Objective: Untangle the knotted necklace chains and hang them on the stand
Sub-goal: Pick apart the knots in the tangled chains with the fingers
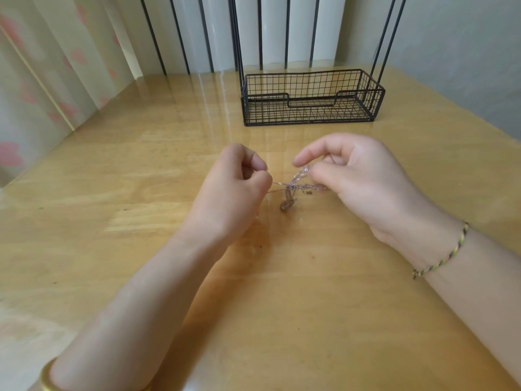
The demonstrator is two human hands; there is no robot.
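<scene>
A tangle of thin silvery-pink necklace chains (291, 187) is stretched just above the wooden table between my two hands. My left hand (239, 184) has its fingers curled and pinches a fine strand at the left end. My right hand (355, 176) pinches the chains between thumb and fingers at the right end, with the index finger held out. A short loop hangs from the knot toward the table. The black wire stand (310, 97), with a basket base and tall upright rods, sits behind the hands.
The glossy wooden table (141, 193) stretches wide on every side. A curtain hangs at the left, and a white panelled wall with dark strips rises behind the stand. A grey wall borders the table's right edge.
</scene>
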